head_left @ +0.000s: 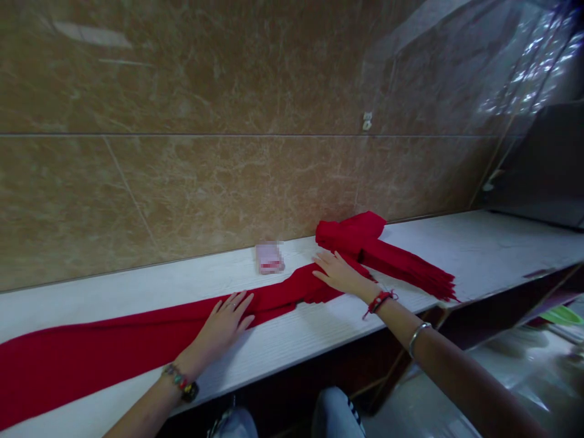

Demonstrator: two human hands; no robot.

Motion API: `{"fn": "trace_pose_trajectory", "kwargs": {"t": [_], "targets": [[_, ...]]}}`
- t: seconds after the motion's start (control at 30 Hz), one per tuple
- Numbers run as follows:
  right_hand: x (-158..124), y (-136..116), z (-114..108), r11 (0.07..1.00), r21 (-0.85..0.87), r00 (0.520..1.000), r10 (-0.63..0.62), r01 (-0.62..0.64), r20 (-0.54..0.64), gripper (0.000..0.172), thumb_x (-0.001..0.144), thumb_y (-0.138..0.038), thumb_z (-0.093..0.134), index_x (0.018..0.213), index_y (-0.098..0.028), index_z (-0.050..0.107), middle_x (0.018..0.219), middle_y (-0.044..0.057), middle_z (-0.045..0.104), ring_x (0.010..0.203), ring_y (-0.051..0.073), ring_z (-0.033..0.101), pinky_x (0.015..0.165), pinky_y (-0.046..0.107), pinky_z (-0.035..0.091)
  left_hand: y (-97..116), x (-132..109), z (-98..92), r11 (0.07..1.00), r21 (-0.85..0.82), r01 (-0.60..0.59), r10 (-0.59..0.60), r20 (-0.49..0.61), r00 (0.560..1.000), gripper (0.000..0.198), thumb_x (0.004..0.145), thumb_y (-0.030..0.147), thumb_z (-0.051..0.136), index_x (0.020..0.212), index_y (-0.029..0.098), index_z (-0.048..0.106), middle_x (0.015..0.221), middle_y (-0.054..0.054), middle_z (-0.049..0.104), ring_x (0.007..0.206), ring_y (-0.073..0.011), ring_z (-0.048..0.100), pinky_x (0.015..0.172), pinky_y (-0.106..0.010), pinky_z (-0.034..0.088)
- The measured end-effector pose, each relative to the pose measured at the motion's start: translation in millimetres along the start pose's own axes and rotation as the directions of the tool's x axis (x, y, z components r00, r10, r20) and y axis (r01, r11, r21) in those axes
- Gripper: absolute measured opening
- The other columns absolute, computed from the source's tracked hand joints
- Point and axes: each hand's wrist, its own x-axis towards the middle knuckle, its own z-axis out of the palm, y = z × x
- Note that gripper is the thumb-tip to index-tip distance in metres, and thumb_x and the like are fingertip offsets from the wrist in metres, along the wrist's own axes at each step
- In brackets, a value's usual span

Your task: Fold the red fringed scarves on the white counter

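Note:
A long red cloth (137,337) stretches along the white tabletop from the left edge to the middle, wide at the left and narrower and creased towards the right. My left hand (224,322) lies on its middle part with the fingers spread. Over its bunched right part rests my right hand (338,274), palm down, fingers apart. Just beyond my right hand is a gathered red bundle (356,237), with a fringed strip (406,264) reaching right towards the table's front edge. Neither hand grips the cloth.
A small pale pink packet (269,257), partly pixelated, sits near the wall behind the cloth. The white table (493,249) runs along a brown tiled wall (205,188). At the far right stands a dark box-like object (538,164); a green basin (562,314) is lower down.

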Motion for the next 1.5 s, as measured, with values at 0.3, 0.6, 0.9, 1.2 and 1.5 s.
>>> {"fn": "trace_pose_trajectory", "kwargs": {"t": [0.3,0.6,0.9,1.2,1.5], "targets": [[80.4,-149.3,2.4,0.78,0.441,0.863,-0.505,0.445,0.023,0.04,0.083,-0.036,0.047,0.114,-0.01,0.051,0.113,0.013,0.057,0.107,0.02,0.05,0.089,0.031,0.039,-120.4,-86.3,7.3,0.901,0.138,0.411,-0.411,-0.031,0.911,0.051,0.085,0.042,0.033,0.131,0.021,0.032,0.138,-0.011,0.03,0.125,-0.0297,0.027,0.093,-0.054,0.031],[94.7,-196.3,48.6,0.781,0.484,0.886,-0.462,0.394,0.024,0.045,0.085,-0.035,0.043,0.121,-0.009,0.045,0.126,0.015,0.046,0.118,0.023,0.04,0.098,0.036,0.032,-210.4,-134.4,18.7,0.89,0.096,0.445,-0.431,-0.138,0.892,0.048,0.088,0.033,0.023,0.127,0.01,0.036,0.134,-0.013,0.036,0.123,-0.0226,0.033,0.099,-0.038,0.032],[94.3,-199.6,56.0,0.841,0.467,0.944,-0.328,0.273,0.038,0.049,0.084,-0.031,0.042,0.128,-0.011,0.037,0.133,0.016,0.036,0.121,0.025,0.035,0.099,0.041,0.031,-238.0,-103.4,23.3,0.918,0.029,0.397,-0.391,-0.121,0.913,0.048,0.085,0.031,0.026,0.126,0.007,0.039,0.131,-0.014,0.039,0.122,-0.0234,0.033,0.101,-0.038,0.029],[100.9,-185.3,41.4,0.791,0.591,0.957,-0.268,0.154,0.109,0.05,0.077,-0.029,0.054,0.122,-0.008,0.044,0.119,0.015,0.052,0.109,0.023,0.047,0.094,0.036,0.037,-249.5,-112.0,15.3,0.915,0.082,0.395,-0.373,-0.206,0.905,0.039,0.08,0.015,0.03,0.112,0.014,0.052,0.117,-0.011,0.05,0.106,-0.0206,0.048,0.091,-0.035,0.04],[100.8,-181.9,41.9,0.812,0.58,0.962,-0.211,0.073,0.174,0.058,0.073,-0.027,0.061,0.124,-0.007,0.041,0.116,0.018,0.053,0.107,0.025,0.048,0.089,0.037,0.04,-262.2,-94.7,-11.7,0.907,0.165,0.387,-0.394,0.012,0.919,0.039,0.064,0.007,0.041,0.098,0.018,0.056,0.093,-0.006,0.055,0.09,-0.0199,0.053,0.082,-0.033,0.041]]}}
